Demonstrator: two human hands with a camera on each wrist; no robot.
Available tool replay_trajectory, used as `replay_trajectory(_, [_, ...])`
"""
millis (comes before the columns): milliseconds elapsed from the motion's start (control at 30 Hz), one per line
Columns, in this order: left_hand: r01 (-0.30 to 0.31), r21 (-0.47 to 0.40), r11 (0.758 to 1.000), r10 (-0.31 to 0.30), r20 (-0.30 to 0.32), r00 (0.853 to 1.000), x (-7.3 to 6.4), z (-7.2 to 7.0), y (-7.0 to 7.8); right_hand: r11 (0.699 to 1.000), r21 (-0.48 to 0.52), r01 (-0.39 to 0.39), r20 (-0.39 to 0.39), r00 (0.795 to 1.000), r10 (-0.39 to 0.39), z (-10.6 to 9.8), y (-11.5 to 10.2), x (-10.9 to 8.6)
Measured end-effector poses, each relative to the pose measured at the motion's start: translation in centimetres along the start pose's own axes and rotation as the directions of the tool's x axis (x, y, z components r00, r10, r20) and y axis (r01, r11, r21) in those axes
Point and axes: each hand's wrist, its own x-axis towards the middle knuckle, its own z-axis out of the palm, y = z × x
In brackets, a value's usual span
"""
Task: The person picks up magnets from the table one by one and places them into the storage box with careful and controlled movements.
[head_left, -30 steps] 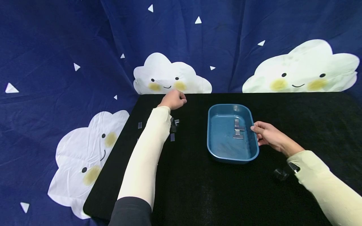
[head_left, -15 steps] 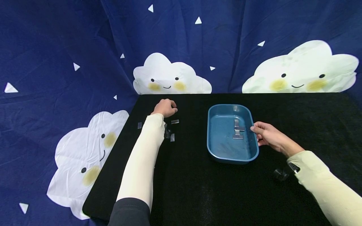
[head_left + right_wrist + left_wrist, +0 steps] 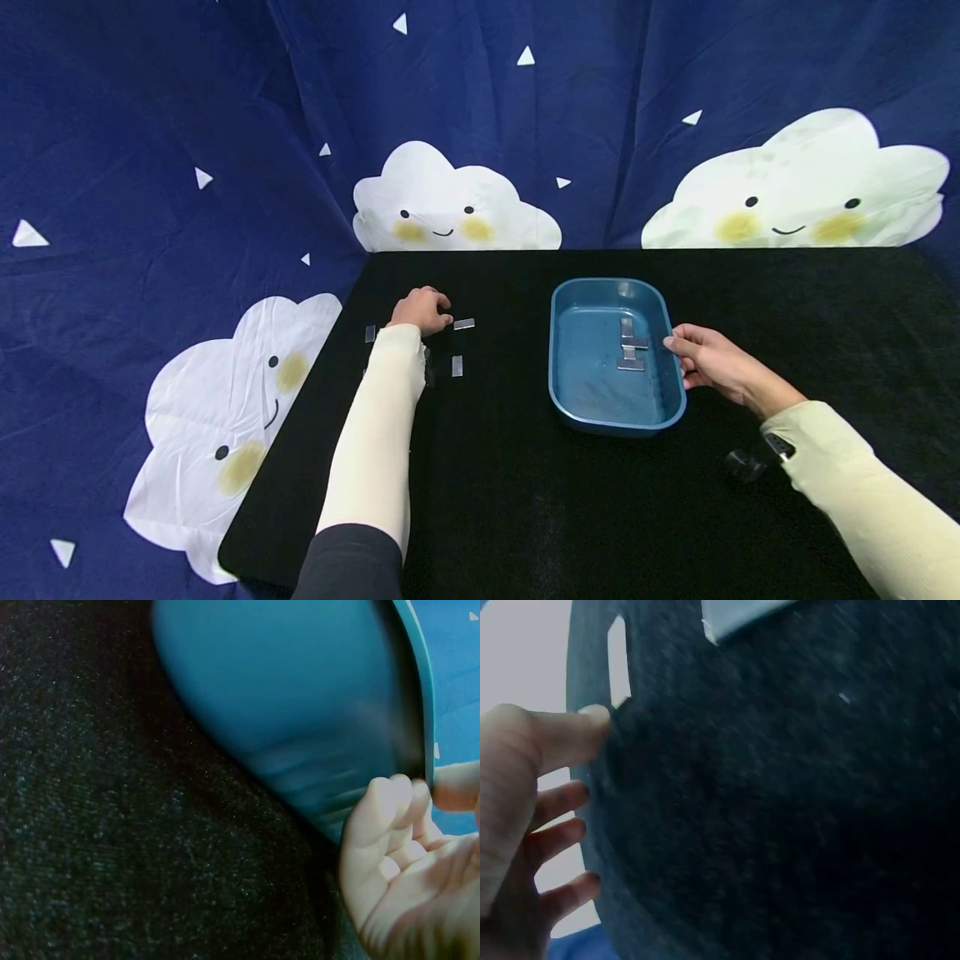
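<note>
My left hand (image 3: 422, 312) hovers over the left part of the table, thumb and fingers apart with nothing seen between them. Just right of its thumb lies a small flat silver rectangle (image 3: 464, 324). In the left wrist view the thumb tip is close to one such silver piece (image 3: 619, 664); I cannot tell whether they touch. My right hand (image 3: 712, 362) pinches the right rim of a blue rectangular tub (image 3: 611, 427), thumb on the inner side and fingers outside. Inside the tub, several silver rectangles (image 3: 631, 364) lie in a staggered cluster.
Another silver rectangle (image 3: 457, 366) lies nearer me, and one (image 3: 370, 333) sits left of my left hand. The black table (image 3: 525, 500) ends at its left and back edges against a blue curtain (image 3: 480, 100) printed with white clouds.
My left hand has come left and nearer to me, from the table's back edge to beside the silver rectangle, its fingers spreading. The right hand and tub stay put.
</note>
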Motion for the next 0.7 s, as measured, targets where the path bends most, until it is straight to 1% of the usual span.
replay_trajectory(100, [-0.013, -0.041, 0.999, 0.013, 0.002, 1.000, 0.05, 0.16, -0.16, 1.000, -0.009, 0.005, -0.002, 1.000, -0.005, -0.03, -0.03, 0.01])
replay_trajectory(233, [-0.045, -0.076, 0.996, 0.047, 0.022, 0.999, 0.06, 0.05, 0.28, 1.000, -0.017, 0.011, -0.002, 1.000, -0.011, -0.05, -0.08, -0.07])
replay_trajectory(400, [-0.017, -0.089, 0.996, 0.024, 0.078, 0.997, -0.16, 0.09, 0.68, 1.000, -0.016, 0.017, 0.003, 1.000, -0.017, 0.02, -0.07, -0.14])
replay_trajectory(467, [-0.009, -0.092, 0.996, 0.017, 0.087, 0.996, -0.23, 0.15, 0.70, 1.000, -0.016, 0.020, 0.002, 1.000, -0.020, 0.02, -0.04, -0.17])
replay_trajectory(700, [-0.020, -0.094, 0.995, 0.025, 0.057, 0.998, -0.03, 0.28, 0.63, 1.000, -0.013, 0.023, 0.007, 1.000, -0.023, -0.07, -0.02, -0.10])
